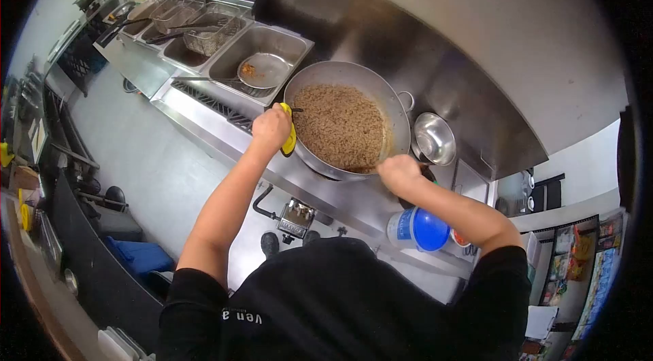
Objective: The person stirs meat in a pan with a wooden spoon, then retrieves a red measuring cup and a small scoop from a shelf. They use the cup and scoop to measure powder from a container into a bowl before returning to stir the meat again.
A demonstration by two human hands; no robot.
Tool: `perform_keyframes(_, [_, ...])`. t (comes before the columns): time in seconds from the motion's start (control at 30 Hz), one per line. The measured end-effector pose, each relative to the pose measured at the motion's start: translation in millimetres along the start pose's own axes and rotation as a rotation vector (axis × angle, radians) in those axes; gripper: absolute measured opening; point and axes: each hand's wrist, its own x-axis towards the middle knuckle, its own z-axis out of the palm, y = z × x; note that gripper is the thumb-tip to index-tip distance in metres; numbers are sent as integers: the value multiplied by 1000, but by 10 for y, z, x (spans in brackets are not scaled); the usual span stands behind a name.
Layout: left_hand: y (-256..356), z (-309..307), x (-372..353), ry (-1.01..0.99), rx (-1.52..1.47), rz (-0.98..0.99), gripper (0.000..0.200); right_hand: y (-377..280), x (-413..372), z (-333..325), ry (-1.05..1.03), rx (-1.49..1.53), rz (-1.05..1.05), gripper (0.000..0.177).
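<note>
A large metal wok (398, 122) full of brown crumbled ground meat (340, 123) sits on the steel counter in front of me. My left hand (271, 130) is closed on a yellow and black pot holder (289, 131) at the wok's near-left rim, by its handle. Closed around the handle of a wooden stirring utensil (362, 168) is my right hand (400, 174), at the near-right rim. The utensil's far end is in the meat, so its shape is hidden. A shiny metal bowl (435, 138) stands right of the wok.
Left of the wok, a long-handled strainer (265, 71) with brown bits rests over a steel basin (289, 41). Fryer baskets (211, 35) are farther left. A tub with a blue lid (430, 230) stands near my right forearm. Below the counter edge is a gas valve fitting (296, 218).
</note>
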Motion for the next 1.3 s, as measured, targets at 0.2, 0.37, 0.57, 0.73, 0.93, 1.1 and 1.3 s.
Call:
perform_keyframes(0.2, [3, -50, -11, -49, 16, 6, 33, 366, 1049, 601, 245, -34, 125, 14])
perform_keyframes(0.37, [-3, -50, -25, -35, -26, 8, 35, 433, 1698, 398, 234, -55, 169, 13])
perform_keyframes(0.57, [-29, -34, -29, -9, -25, 2, 33, -61, 910, 416, 56, -179, -26, 13])
perform_keyframes(0.73, [-24, -48, -24, -17, -17, 20, 32, -99, 714, 480, -42, -206, 62, 13])
perform_keyframes(0.93, [-65, -1, 11, -21, -21, 35, 32, 208, 1684, 673, 189, -234, 293, 16])
perform_keyframes(1.1, [-45, -84, -39, 8, -52, 8, 33, 694, 1423, 224, 138, 186, 382, 19])
perform_keyframes(1.3, [-34, -7, -40, 58, -22, 18, 34, 1326, 652, -264, 115, 131, 562, 24])
